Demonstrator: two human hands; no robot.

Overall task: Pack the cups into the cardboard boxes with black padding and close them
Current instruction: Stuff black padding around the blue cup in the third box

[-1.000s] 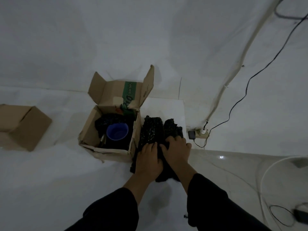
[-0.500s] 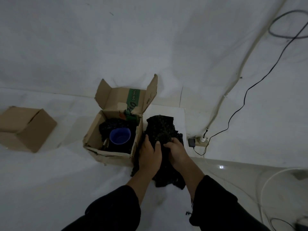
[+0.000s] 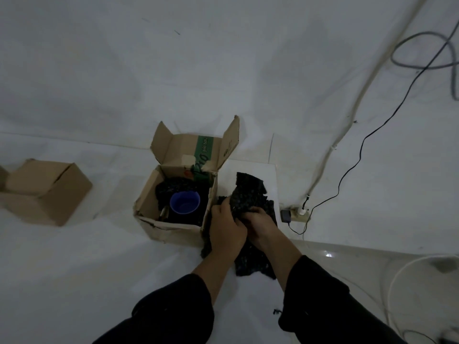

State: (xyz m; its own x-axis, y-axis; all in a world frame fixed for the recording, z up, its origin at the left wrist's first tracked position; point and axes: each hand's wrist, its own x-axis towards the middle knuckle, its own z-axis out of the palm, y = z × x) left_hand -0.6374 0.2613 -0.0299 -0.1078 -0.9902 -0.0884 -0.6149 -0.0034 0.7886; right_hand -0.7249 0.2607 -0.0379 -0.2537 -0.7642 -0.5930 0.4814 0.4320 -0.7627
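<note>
White floor, dim: blue cup (image 3: pixel 185 202) in the open box (image 3: pixel 173 230) by the wall edge. Both the left hand (image 3: pixel 227 227) and right hand (image 3: pixel 262 224) grip black padding (image 3: pixel 250 192) just beside it. Remaining, by my reading: cover cup, close flaps; far-left box (image 3: pixel 47 194) looks shut.

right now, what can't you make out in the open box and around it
Head view only.
Floor of the open cardboard box: covered by the blue cup and inner padding.
Pale object left of the cup: too small and dim.
Middle of the black padding sheet: under the left hand and right hand.
Second cardboard box: cut by the left edge, contents hidden.
</note>
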